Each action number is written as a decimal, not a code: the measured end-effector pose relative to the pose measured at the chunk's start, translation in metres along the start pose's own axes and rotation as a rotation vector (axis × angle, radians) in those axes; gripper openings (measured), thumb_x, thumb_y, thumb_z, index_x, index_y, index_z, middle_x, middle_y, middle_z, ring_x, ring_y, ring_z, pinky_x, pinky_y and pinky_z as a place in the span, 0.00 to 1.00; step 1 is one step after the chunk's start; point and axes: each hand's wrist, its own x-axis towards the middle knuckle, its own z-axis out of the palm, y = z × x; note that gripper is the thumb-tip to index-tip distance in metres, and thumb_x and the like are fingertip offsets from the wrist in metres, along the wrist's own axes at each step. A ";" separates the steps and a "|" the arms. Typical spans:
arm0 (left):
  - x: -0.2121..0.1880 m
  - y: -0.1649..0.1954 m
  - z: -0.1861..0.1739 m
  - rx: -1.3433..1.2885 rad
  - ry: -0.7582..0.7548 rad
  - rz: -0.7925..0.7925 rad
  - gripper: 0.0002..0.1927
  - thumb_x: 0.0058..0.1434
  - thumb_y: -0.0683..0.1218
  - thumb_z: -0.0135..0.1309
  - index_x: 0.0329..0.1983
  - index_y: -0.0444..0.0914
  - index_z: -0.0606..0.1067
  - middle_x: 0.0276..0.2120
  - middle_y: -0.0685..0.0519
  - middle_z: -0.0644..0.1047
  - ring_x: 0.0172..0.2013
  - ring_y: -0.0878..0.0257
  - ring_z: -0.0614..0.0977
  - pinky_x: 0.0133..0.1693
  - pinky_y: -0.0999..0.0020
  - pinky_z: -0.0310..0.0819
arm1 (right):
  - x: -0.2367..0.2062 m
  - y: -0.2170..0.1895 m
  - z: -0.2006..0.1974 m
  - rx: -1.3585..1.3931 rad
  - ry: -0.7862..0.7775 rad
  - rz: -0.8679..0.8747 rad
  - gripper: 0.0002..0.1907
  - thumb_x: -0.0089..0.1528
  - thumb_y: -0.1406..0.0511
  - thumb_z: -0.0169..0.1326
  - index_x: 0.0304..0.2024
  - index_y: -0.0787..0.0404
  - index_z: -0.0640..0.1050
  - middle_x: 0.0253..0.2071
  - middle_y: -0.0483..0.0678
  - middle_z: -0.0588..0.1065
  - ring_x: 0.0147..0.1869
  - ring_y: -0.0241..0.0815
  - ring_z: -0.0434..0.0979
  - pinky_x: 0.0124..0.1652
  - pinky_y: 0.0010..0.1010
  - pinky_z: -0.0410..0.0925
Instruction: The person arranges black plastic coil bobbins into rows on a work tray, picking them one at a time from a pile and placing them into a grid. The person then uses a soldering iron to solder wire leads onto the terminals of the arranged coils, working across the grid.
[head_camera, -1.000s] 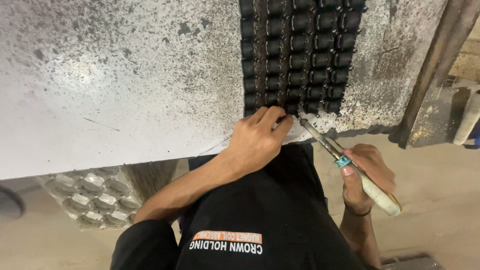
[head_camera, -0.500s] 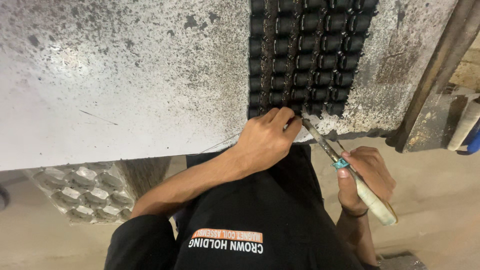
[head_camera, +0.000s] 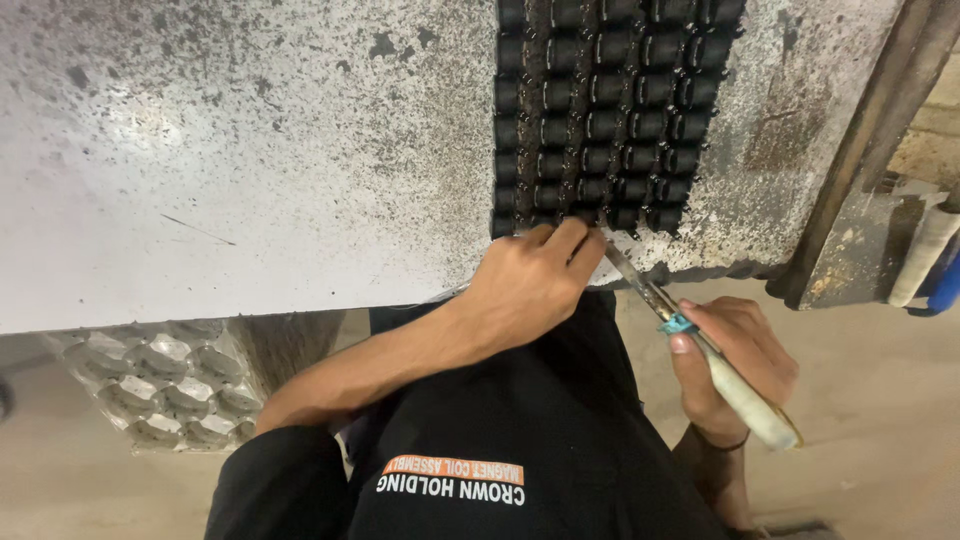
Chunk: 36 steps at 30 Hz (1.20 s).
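Observation:
A block of small black coils (head_camera: 600, 110) in rows lies on the speckled white metal table (head_camera: 250, 150), reaching its near edge. My left hand (head_camera: 530, 285) rests at the nearest row, fingers pinched together on a coil at the block's front edge. My right hand (head_camera: 740, 360) grips a slim tool (head_camera: 735, 390) with a white handle and a teal band. Its metal tip (head_camera: 630, 272) points up to the coil under my left fingertips. What exactly the tip touches is hidden by my fingers.
A clear plastic blister tray (head_camera: 165, 380) sits below the table at the left. A rusty metal post (head_camera: 860, 150) slants down the right side, with a white and blue object (head_camera: 930, 260) beyond it. My black shirt (head_camera: 520, 440) fills the bottom.
The view has shifted a little, so the coils sit further right in the frame. Both hands stay at the block's near edge, the tool tip still against my left fingertips.

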 end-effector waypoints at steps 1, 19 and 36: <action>0.001 0.003 -0.015 0.018 -0.018 0.013 0.17 0.52 0.36 0.59 0.47 0.30 0.79 0.33 0.49 0.76 0.30 0.60 0.78 0.26 0.65 0.75 | -0.001 0.004 -0.001 0.025 0.016 0.029 0.14 0.67 0.64 0.59 0.46 0.72 0.80 0.34 0.54 0.80 0.37 0.45 0.81 0.41 0.33 0.74; -0.003 -0.027 0.030 0.020 0.070 -0.052 0.13 0.55 0.39 0.57 0.44 0.32 0.78 0.41 0.49 0.74 0.38 0.57 0.81 0.33 0.63 0.79 | 0.008 0.040 0.021 0.275 0.186 0.041 0.17 0.66 0.63 0.59 0.43 0.76 0.76 0.37 0.61 0.77 0.40 0.51 0.79 0.43 0.33 0.72; 0.003 -0.029 0.046 -0.029 0.041 -0.061 0.13 0.52 0.38 0.59 0.41 0.32 0.77 0.39 0.47 0.73 0.38 0.55 0.81 0.31 0.63 0.78 | 0.036 0.003 0.013 0.015 0.019 -0.071 0.13 0.69 0.65 0.60 0.47 0.72 0.80 0.37 0.57 0.79 0.41 0.50 0.80 0.47 0.36 0.73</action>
